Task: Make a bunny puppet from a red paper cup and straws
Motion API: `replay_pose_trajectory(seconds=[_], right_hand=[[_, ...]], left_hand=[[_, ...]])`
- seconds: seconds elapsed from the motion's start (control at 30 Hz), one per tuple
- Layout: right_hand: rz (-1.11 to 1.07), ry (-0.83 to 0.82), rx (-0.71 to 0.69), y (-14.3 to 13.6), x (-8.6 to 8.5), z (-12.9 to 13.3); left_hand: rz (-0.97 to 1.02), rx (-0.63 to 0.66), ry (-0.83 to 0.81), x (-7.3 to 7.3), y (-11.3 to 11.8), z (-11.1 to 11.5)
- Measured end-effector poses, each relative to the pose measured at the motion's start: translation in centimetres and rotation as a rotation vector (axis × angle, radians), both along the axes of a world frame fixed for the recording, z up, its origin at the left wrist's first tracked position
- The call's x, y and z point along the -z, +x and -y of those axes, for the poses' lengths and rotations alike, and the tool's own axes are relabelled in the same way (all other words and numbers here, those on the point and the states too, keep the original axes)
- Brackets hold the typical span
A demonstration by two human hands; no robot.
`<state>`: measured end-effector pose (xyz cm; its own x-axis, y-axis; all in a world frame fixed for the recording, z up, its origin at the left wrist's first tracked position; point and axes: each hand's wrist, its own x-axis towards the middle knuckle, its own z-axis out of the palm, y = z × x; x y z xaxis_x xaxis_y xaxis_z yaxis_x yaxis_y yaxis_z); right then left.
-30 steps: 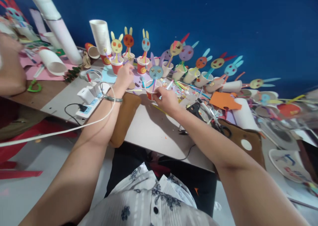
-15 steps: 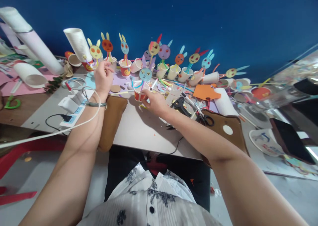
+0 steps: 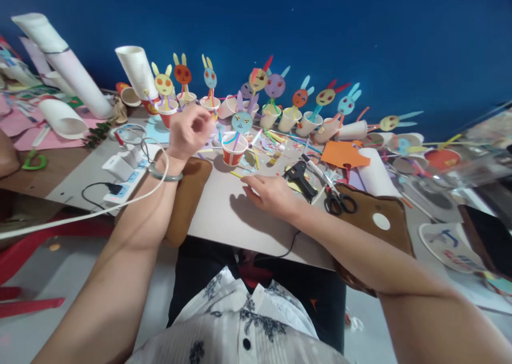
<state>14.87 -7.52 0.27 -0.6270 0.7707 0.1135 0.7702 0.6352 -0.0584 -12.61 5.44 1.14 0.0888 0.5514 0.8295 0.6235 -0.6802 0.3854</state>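
Observation:
My left hand (image 3: 191, 133) is raised over the table, its fingers curled into a loose ring with nothing visible inside. It is just left of a red paper cup (image 3: 234, 156) carrying a light-blue bunny face (image 3: 242, 121) with purple ears. My right hand (image 3: 269, 194) hovers in front of that cup, apart from it, fingers loosely extended and holding nothing. A thin yellow strip (image 3: 237, 174) lies by its fingertips. Behind my left hand stand more cups with bunny faces, one yellow (image 3: 164, 84), one orange (image 3: 183, 74).
More bunny cups line the blue wall. A black glue gun (image 3: 302, 180) and scissors (image 3: 340, 202) lie right of my right hand. A power strip (image 3: 127, 180) with white cables is by my left forearm. Brown pouches (image 3: 188, 201) lie on the table. Paper scraps litter the middle.
My right hand has let go of the red cup and drawn back towards me. My left hand has moved right, towards that cup, and its fingers have curled round. The view has shifted slightly.

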Motion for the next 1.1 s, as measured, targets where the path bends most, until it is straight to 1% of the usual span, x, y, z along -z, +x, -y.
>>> replay_pose_trajectory(seconds=[0.07,0.17,0.23,0.3,0.4,0.5,0.57,0.63,0.73,0.83,0.9,0.97,1.03,1.1], right_hand=[[0.110,-0.049,0.027,1.2,-0.1,0.9],[0.237,-0.125,0.155,2.2,-0.7,1.2],[0.288,-0.159,0.263,2.2,-1.2,0.7],[0.320,-0.183,0.355,1.7,-1.6,-0.3],[0.316,-0.203,0.434,0.4,-1.6,-2.6],[0.291,-0.226,0.468,-0.7,-1.2,-5.0],[0.302,-0.262,0.464,-1.2,-0.9,-5.7],[0.328,-0.300,0.432,-1.4,-0.9,-5.5],[0.348,-0.329,0.368,-1.1,-1.4,-3.9],[0.340,-0.309,0.378,-0.5,-1.8,-2.7],[0.339,-0.278,0.411,-0.2,-1.8,-2.7],[0.338,-0.247,0.436,-0.2,-1.6,-3.2],[0.348,-0.246,0.430,-0.3,-1.3,-3.9],[0.370,-0.267,0.389,-0.6,-1.1,-4.4]], left_hand=[[-0.182,0.131,-0.095,-0.3,1.1,1.3],[-0.395,0.181,-0.249,-0.4,2.5,2.4],[-0.511,0.173,-0.305,-0.4,3.1,2.6],[-0.608,0.128,-0.341,-0.4,3.5,2.8],[-0.712,0.039,-0.390,-0.5,3.7,2.9],[-0.729,-0.008,-0.413,-0.8,3.6,3.0],[-0.707,-0.023,-0.413,-1.0,3.6,3.0],[-0.693,-0.039,-0.421,-1.0,3.6,3.0],[-0.688,-0.078,-0.451,-1.0,3.9,2.9],[-0.684,-0.108,-0.484,-1.2,4.1,2.9],[-0.685,-0.115,-0.493,-1.4,4.1,3.0],[-0.690,-0.116,-0.488,-1.5,4.1,3.2],[-0.700,-0.122,-0.488,-1.5,4.1,3.2],[-0.711,-0.133,-0.489,-1.4,4.0,3.2]])
